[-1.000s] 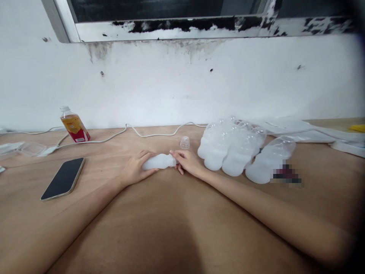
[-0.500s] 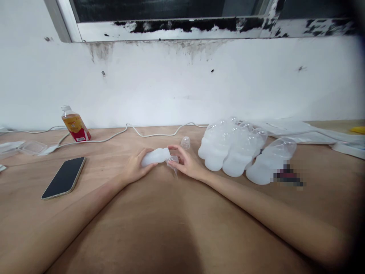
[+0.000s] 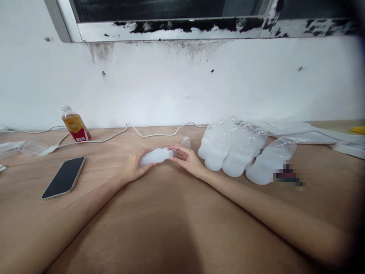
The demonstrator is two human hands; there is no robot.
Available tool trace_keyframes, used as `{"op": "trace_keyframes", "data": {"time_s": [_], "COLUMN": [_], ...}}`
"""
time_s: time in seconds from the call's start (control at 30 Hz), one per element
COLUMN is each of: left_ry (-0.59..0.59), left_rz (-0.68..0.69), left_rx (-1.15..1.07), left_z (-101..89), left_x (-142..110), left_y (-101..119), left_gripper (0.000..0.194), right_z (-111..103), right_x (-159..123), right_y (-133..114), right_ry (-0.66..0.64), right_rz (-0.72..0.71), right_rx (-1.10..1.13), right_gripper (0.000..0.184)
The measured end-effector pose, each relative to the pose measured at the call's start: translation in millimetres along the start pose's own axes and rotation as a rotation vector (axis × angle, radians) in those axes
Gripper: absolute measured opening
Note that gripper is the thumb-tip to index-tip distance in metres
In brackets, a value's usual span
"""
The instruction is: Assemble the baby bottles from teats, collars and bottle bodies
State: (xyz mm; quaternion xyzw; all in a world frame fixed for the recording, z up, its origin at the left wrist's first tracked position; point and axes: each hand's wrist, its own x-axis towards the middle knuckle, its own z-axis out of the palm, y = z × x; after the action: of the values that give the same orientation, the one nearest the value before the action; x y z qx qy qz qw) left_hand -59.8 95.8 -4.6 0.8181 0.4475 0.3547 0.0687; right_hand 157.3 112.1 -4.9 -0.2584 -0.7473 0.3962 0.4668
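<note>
My left hand (image 3: 135,165) is wrapped round a frosted white plastic bottle (image 3: 155,156), which lies on its side with its neck pointing right. My right hand (image 3: 186,161) grips a clear threaded nozzle cap (image 3: 172,153) between thumb and fingers, held at the bottle's mouth. The fingers partly hide the cap, and I cannot tell how far it is on the neck. Just behind my right fingers a clear dome cover (image 3: 185,142) stands on the wooden table.
On the right stand several frosted bottles with clear tops (image 3: 228,152), beside a pixelated patch. A phone (image 3: 64,178) and an upright drink bottle (image 3: 76,125) are on the left. A white cable (image 3: 154,135) runs along the wall, and plastic bags (image 3: 299,131) lie at the back right.
The nozzle cap has gone from hanging tilted below the bottle's mouth to being in line with the neck. My right hand has turned with it, while my left hand stays about where it was.
</note>
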Motion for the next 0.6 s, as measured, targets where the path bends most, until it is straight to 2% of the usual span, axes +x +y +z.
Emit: {"op": "trace_keyframes", "data": {"time_s": [0.13,0.2,0.27,0.37,0.5,0.6], "left_ry": [-0.074,-0.073,-0.052,-0.038,-0.061,-0.055], "left_rz": [-0.04,-0.019,0.046,0.135,0.142,0.127], "left_rx": [-0.059,-0.055,-0.022,0.029,0.046,0.045], "left_z": [-2.1,-2.0,-1.3,0.0,1.1,0.9], "left_x": [1,0,-1,-2,-2,-1], "left_y": [-1,1,4,9,10,10], "left_gripper": [0.043,0.043,0.042,0.039,0.039,0.039], "right_z": [1,1,2,2,3,0], "right_x": [-1,0,1,1,0,-2], "right_y": [-2,-2,-2,-3,-4,-3], "right_ry": [-0.033,-0.008,0.018,-0.008,-0.047,0.002], "right_rz": [-0.094,-0.04,0.078,0.223,0.263,0.228], "right_rx": [-0.102,-0.125,-0.137,-0.165,-0.196,-0.131], "right_gripper": [0.026,0.028,0.028,0.031,0.04,0.032]}}
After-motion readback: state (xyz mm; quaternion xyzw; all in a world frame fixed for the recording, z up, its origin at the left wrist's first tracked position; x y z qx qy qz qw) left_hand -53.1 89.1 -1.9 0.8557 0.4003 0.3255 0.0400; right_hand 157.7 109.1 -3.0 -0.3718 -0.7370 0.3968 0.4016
